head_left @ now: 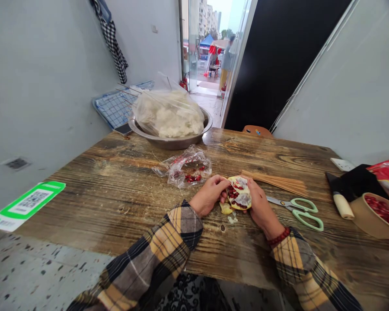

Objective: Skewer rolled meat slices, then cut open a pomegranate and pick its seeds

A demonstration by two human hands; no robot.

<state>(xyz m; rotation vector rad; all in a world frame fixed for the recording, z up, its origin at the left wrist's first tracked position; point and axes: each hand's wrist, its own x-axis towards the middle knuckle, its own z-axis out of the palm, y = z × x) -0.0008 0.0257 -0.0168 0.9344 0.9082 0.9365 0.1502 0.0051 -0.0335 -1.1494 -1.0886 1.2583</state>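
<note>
An opened pomegranate point(239, 193), with red seeds and pale membrane facing up, is held between my two hands over the wooden table. My right hand point(260, 207) wraps around its right side. At its left edge, my left hand point(211, 195) has thumb and fingers closed on the rim of the fruit. Below the pomegranate lie a yellow peel piece point(226, 208) and a whitish scrap point(232, 218). Just right of my right hand rest scissors point(303, 211) with pale green handles. A crumpled clear plastic bag point(189, 168) with red seeds or bits sits beyond my left hand.
A metal basin point(171, 141) holds a large bag of whitish stuff point(173, 114) at the back. Thin wooden skewers point(277, 183) lie behind the scissors. At the right stand a paper bowl point(371, 222) of red seeds and a pale-handled tool point(342, 206). The table point(94, 203) meets a wall at left.
</note>
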